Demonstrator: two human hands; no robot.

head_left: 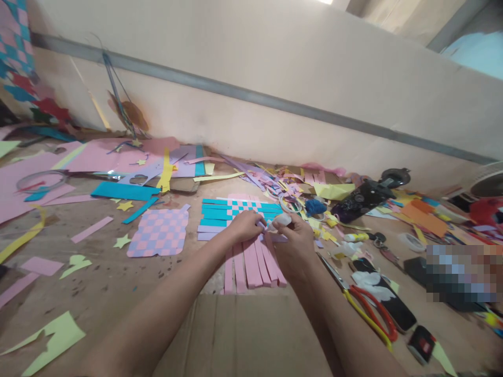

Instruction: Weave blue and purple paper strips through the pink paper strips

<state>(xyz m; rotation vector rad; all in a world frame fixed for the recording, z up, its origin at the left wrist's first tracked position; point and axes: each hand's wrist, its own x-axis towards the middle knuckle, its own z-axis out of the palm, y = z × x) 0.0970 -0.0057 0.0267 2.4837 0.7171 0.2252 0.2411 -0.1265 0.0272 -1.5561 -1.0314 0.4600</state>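
At table (98, 283) center, left hand (245, 226) pinching tip of white tube (281, 221), right hand (291, 238) gripping it above cyan-pink paper weave (236, 212); loose pink strips (251, 267) risking slipping under wrists, misaligning weave.

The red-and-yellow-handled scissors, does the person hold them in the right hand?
No, the scissors lie on the work surface to the right of the right hand, not in it.

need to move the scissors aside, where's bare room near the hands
Bare brown surface shows left of the hands, between the checkered paper mat and the pale green cutout. Right of the right hand it's crowded: scissors, tape roll, paper scraps.
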